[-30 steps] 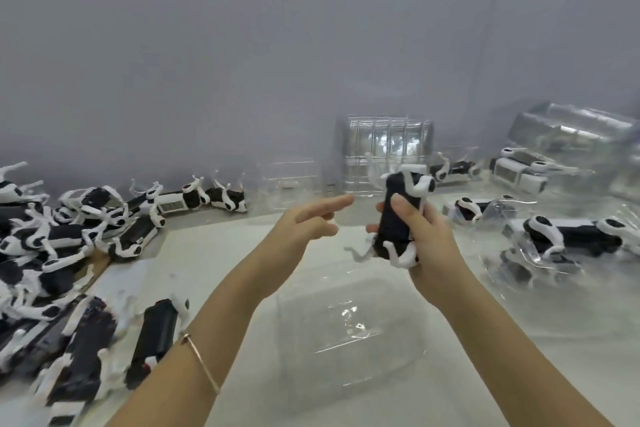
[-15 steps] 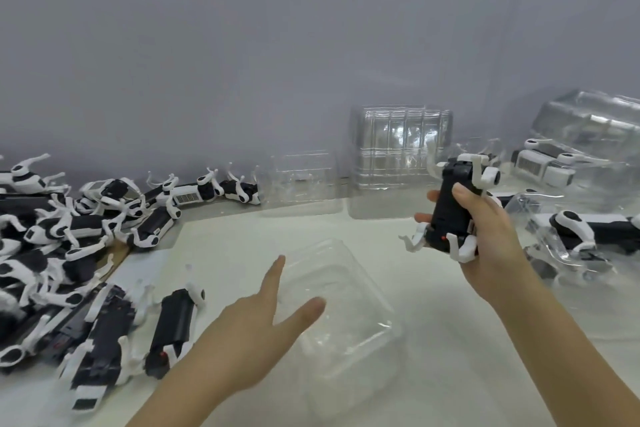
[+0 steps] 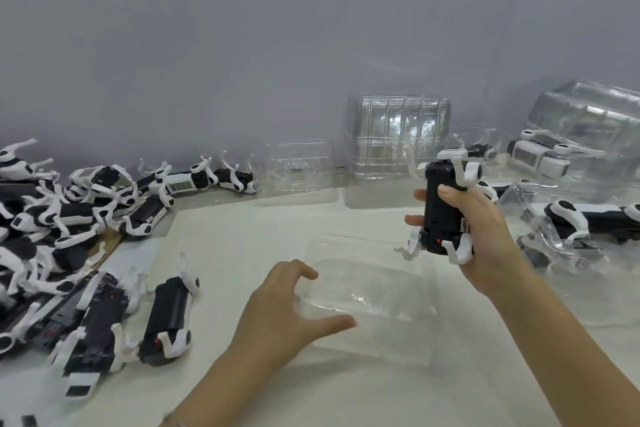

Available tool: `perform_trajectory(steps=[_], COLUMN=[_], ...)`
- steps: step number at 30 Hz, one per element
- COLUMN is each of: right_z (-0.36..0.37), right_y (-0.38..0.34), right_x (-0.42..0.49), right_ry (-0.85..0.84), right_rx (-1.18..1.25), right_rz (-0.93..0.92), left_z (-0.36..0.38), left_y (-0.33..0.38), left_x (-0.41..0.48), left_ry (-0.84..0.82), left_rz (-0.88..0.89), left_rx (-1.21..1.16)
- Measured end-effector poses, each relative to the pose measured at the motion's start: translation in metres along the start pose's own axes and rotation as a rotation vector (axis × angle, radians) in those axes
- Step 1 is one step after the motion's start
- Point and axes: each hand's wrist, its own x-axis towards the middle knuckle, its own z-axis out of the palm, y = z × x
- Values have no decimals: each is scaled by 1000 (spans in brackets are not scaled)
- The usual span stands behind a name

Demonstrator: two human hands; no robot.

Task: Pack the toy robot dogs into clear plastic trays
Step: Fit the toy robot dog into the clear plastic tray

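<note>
Right hand (image 3: 485, 232) is gripping toy robot dog (image 3: 441, 204) upright, above clear tray (image 3: 381, 288), far right corner. Left hand (image 3: 277, 315) is lying spread, fingers loose, touching tray's left end.

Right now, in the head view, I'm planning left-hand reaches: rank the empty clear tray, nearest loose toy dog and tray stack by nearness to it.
1. Empty clear tray: at the fingertips of the left hand, just to its right.
2. Loose toy robot dog: lying to the hand's left.
3. Stack of clear trays: far back, behind the tray.
</note>
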Motion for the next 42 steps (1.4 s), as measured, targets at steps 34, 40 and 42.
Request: perform_trajectory(steps=[34,40,42], right_z=[58,66,66], right_y=[7,15,17], right_x=[25,26,25], right_ry=[-763,-781,-790], right_rx=[-1441,-1449,-1472], right_rz=[-40,-99,-113], left_z=[6,6,7], left_y=[-35,-35,-36], left_x=[20,19,20], left_ry=[-151,-154,-155], left_rz=[138,107,107], left_rx=[-383,-377,-376])
